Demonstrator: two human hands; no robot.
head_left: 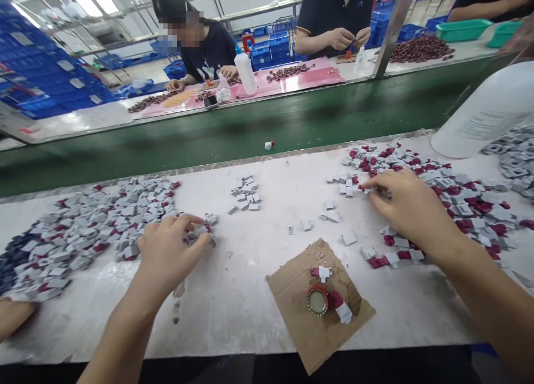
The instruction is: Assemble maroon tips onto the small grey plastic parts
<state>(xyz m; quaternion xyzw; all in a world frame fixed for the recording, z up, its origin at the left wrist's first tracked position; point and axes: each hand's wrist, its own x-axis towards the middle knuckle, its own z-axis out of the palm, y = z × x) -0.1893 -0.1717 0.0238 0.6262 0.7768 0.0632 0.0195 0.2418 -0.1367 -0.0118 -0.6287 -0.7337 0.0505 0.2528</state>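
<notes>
My left hand [173, 239] is at the near right edge of the left heap [125, 208], thumb and forefinger curved, their tips a little apart. A few grey pieces [212, 219] lie just beyond those tips, and others show in the hollow between thumb and forefinger; I cannot tell whether I grip any of them.

My right hand [406, 206] reaches over the near left side of the right heap [454, 192]. Its thumb and forefinger bend toward each other, and a maroon bit [361, 188] sits right at the forefinger's tip; whether I am pinching it, I cannot tell. Just left of that tip lies a small group of grey blocks [346, 186].

Between my hands, well apart from both, a loose cluster [246, 195] rests on the white table [233, 306]. Nearer me, a cardboard piece [292, 300] carries a round cap [317, 301] and two grey-and-maroon parts [322, 272].
</notes>
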